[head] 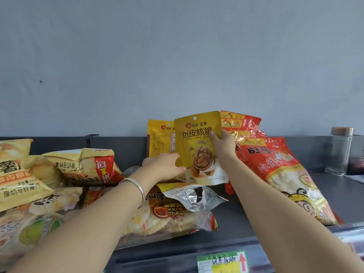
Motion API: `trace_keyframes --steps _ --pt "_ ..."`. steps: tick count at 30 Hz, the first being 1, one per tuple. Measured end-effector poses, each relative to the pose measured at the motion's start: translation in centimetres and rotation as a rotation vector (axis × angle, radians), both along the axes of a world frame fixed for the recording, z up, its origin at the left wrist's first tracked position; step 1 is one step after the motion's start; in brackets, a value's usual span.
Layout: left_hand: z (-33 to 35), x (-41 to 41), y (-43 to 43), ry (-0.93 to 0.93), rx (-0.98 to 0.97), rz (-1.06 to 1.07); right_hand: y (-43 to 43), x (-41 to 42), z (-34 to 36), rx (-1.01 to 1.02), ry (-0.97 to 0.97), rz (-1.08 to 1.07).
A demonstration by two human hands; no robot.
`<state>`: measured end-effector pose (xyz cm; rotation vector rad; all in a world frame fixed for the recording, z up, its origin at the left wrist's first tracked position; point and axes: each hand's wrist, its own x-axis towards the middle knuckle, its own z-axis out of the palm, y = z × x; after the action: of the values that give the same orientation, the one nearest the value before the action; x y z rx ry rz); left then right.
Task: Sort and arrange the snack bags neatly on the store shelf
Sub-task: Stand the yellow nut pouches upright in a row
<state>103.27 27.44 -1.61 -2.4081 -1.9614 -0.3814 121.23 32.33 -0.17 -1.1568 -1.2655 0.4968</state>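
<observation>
A yellow walnut bag (199, 150) stands upright between both hands above the dark shelf (246, 209): the left hand (163, 164) pinches its lower left edge and the right hand (222, 144) grips its right edge, thumb on the front. It reads "洽洽 坚果" and "纸皮核桃"; a chip bag (17, 182) at the left reads "原切马铃薯片", and the shelf label (221, 262) carries handwritten "纸皮核桃". Red bags (275, 168) lean to its right, before a plain grey wall (177, 56).
</observation>
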Motion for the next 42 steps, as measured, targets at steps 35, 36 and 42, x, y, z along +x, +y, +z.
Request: trace_keyframes --steps 35,36,42 --pt "-0.2 -5.3 -1.2 -0.087 -0.413 -0.032 -1.1 -1.9 -3.2 -0.28 0.089 0.327" --pt "-0.2 -4.9 -0.7 -0.125 -0.388 -0.037 -0.9 -0.9 -2.9 -0.241 0.103 0.322" --pt "-0.4 -2.0 1.6 -0.476 -0.313 -0.007 0.8 0.9 -4.5 -0.216 0.162 0.178"
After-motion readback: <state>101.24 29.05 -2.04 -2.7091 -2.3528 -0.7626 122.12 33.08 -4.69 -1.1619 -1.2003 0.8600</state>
